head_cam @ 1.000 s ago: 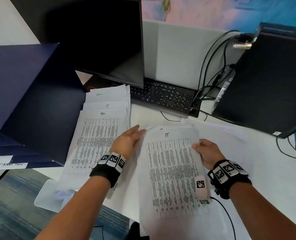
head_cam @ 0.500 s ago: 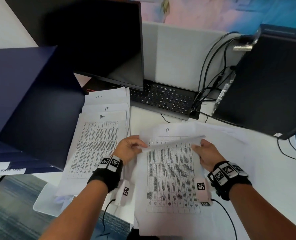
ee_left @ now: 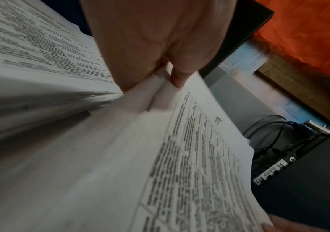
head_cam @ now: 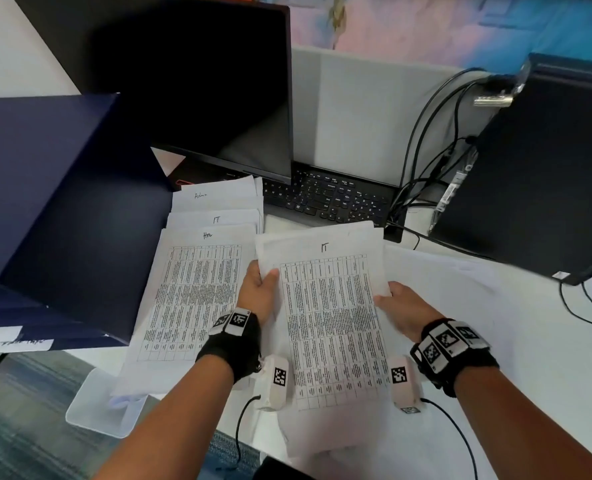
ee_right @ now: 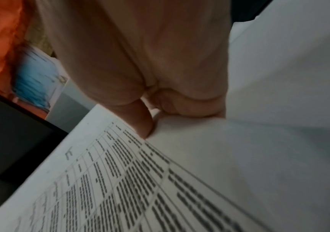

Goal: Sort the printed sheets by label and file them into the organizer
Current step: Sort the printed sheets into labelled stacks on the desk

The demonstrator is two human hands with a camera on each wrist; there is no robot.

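Observation:
A printed sheet labelled IT (head_cam: 329,306) is held above the desk between both hands. My left hand (head_cam: 260,289) pinches its left edge, thumb on top; the left wrist view shows the thumb (ee_left: 178,78) pressing the paper (ee_left: 190,157). My right hand (head_cam: 394,303) pinches the right edge, and the right wrist view shows its thumb (ee_right: 144,125) on the sheet (ee_right: 120,180). More white sheets (head_cam: 460,289) lie under it. To the left lie three overlapping piles labelled Admin (head_cam: 215,195), IT (head_cam: 218,220) and HR (head_cam: 197,289). The dark blue organizer (head_cam: 52,209) stands at the far left.
A black monitor (head_cam: 201,84) and keyboard (head_cam: 332,199) stand behind the piles. A black computer tower (head_cam: 536,174) with cables (head_cam: 426,150) fills the right. A clear plastic sleeve (head_cam: 97,407) hangs over the desk's front edge at the left. White labels (head_cam: 0,332) mark the organizer's trays.
Both hands have taken the IT sheet by its edges and lifted it off the stack. It has moved slightly left and away from me. The left hand went from flat to pinching.

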